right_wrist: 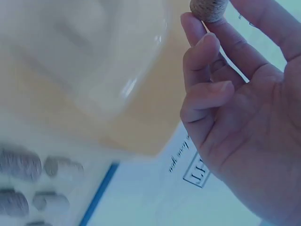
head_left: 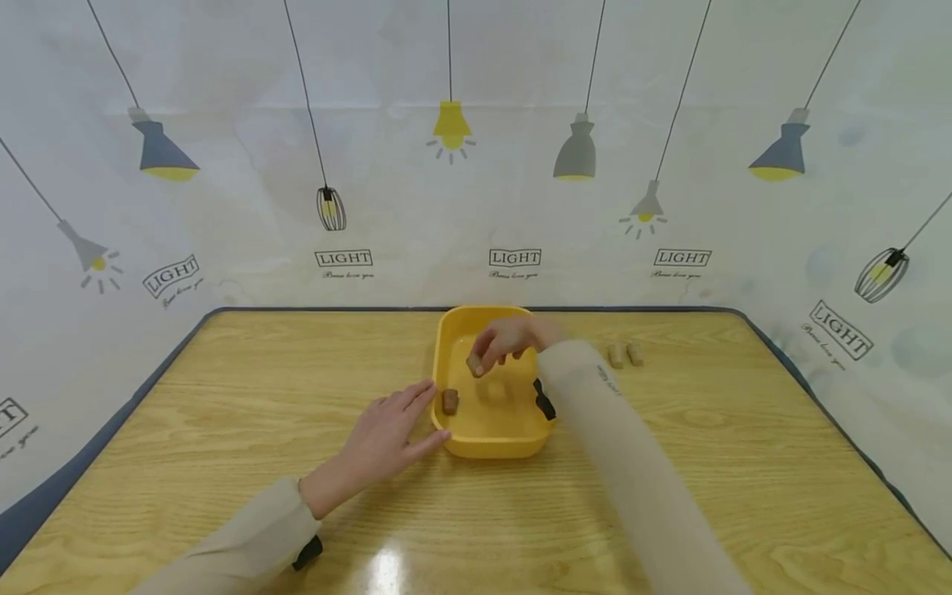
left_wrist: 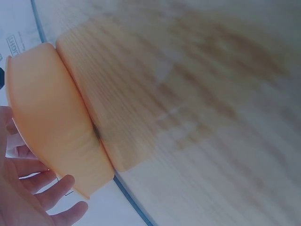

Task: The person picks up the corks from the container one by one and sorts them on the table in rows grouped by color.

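Note:
A yellow plastic basin (head_left: 497,446) stands on the wooden table near its far edge. Over its inside, my right hand (head_left: 508,337) pinches a cork (head_left: 474,364) between thumb and fingertips. In the right wrist view the cork (right_wrist: 209,9) shows its speckled side. Another cork (head_left: 449,402) lies on the basin floor by the left wall. My left hand (head_left: 379,434) has its fingers spread and touches the basin's left rim with thumb and fingertips; in the left wrist view these fingers (left_wrist: 56,193) lie along the rim.
Two corks (head_left: 625,355) lie on the table right of the basin, and the right wrist view has several corks (right_wrist: 19,165) there in rows. My right sleeve (head_left: 617,446) covers part of that side. A wall printed with lamps (head_left: 513,207) rises behind the wooden table (head_left: 297,364).

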Available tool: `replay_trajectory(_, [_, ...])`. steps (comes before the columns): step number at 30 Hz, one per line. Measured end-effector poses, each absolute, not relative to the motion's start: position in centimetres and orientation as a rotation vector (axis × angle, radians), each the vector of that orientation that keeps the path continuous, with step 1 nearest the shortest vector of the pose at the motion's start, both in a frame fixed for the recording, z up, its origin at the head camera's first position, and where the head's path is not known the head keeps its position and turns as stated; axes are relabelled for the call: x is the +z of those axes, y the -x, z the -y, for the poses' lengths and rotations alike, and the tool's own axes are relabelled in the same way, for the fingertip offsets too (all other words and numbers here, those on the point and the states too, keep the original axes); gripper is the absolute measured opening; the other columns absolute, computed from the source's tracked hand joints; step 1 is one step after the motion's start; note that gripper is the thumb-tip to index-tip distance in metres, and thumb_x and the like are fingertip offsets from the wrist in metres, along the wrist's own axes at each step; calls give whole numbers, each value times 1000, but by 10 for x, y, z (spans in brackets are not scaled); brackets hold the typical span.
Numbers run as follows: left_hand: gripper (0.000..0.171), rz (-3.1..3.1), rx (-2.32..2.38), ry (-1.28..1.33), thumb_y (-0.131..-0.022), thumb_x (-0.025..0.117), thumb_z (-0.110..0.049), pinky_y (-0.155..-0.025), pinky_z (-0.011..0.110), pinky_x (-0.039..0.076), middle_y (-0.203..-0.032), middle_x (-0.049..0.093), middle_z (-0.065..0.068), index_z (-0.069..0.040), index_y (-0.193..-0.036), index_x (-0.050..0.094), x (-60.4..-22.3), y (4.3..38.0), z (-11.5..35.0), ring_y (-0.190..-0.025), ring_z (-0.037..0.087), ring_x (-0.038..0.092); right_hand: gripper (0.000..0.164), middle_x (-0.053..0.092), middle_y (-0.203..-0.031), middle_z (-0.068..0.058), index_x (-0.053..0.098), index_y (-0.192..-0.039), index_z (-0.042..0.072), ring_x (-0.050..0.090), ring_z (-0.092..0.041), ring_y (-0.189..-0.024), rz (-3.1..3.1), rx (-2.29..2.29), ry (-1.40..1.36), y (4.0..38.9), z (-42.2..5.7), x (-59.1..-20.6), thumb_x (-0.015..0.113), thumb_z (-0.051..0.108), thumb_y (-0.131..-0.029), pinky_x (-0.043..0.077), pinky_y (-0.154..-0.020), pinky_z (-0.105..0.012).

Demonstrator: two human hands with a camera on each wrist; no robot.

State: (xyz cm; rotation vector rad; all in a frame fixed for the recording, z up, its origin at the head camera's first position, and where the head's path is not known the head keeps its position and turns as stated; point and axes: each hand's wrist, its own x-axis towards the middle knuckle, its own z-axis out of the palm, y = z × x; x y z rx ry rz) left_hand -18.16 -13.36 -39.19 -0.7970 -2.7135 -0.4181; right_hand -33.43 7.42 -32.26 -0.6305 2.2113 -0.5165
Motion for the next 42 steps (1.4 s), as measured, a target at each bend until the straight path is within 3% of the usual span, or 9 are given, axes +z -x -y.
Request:
replay_trajectory(6, [67,2714,-411,792,-84,47,-53,-84,46,39,-129,43,10,-2,-128,45,-393,182,134,-109,27,46,36,54,-101,0,60,-109,15,47,-19,-91,-2269,-475,614,331,-90,-310,67,29,-77,39,-74,-34])
replay_trajectory(12, [65,2710,-419,792,-85,49,-50,-83,46,39,-129,44,10,-2,-128,46,-393,181,134,-109,28,47,38,54,-98,-1,57,-114,11,48,-18,-83,-2332,-438,717,329,-116,-305,62,26,-80,38,-60,-30])
replay_trajectory(17, [65,2705,-418,792,-84,50,-50,-83,46,39,-128,44,11,-1,-128,46,-394,182,134,-109,28,47,37,55,-98,-1,56,-116,11,48,-17,-78,-2382,-473,722,327,-142,-303,60,25,-81,38,-57,-30])
replay_trajectory(23, [64,2690,-411,796,-84,51,-49,-82,46,40,-128,45,11,-1,-127,47,-393,181,133,-108,28,48,43,54,-104,-3,52,-120,8,49,-20,-84,-2401,-553,733,323,-171,-303,62,26,-82,42,-64,-34])
replay_trajectory(30, [64,2693,-408,797,-84,51,-49,-82,46,40,-128,45,11,-1,-127,47,-392,181,133,-108,28,48,37,55,-103,-7,53,-113,0,50,-21,-92,-2405,-672,841,318,-206,-311,62,18,-81,43,-76,-36])
replay_trajectory(42, [64,2710,-423,790,-84,52,-48,-83,47,39,-128,44,11,-1,-127,46,-390,179,132,-109,28,47,38,53,-105,-11,51,-114,-4,46,-32,-100,-2477,-750,771,302,-259,-336,61,15,-83,39,-82,-44])
